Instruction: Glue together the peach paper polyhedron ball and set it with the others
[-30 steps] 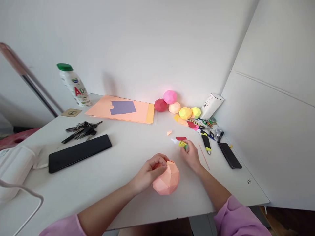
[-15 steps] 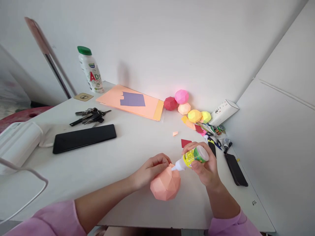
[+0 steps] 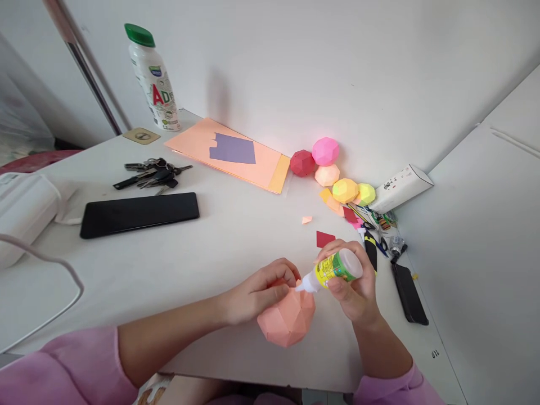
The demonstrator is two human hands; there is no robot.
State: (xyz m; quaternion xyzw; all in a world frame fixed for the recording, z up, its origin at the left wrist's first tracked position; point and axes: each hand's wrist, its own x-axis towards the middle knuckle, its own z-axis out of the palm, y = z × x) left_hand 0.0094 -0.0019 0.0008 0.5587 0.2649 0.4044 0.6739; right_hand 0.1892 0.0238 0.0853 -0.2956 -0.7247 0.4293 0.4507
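A peach faceted paper ball (image 3: 287, 320) is near the table's front edge. My left hand (image 3: 264, 289) is closed on its upper left side, thumb and fingers at the paper near the top. In my right hand (image 3: 358, 289) is a glue bottle (image 3: 333, 269) with a yellow and green label, tilted nozzle-down to the left. Its white tip meets the top of the ball beside my left fingertips; whether glue is coming out cannot be seen. Beyond my right hand lies a dark red paper piece (image 3: 325, 239), with a small peach scrap (image 3: 306, 220) farther back.
Against the wall sit several small faceted paper balls (image 3: 325, 152) and a white paper tube (image 3: 403, 188). Scissors (image 3: 382, 243) and scraps lie at right, near a black case (image 3: 410, 294). Leftward are a phone (image 3: 140, 215), keys (image 3: 158, 175), peach sheets (image 3: 189, 140) and a white bottle (image 3: 156, 90).
My view has shifted, so the background things appear larger and displaced. Both hands keep their hold on the ball and bottle, and the nozzle stays at the top of the ball.
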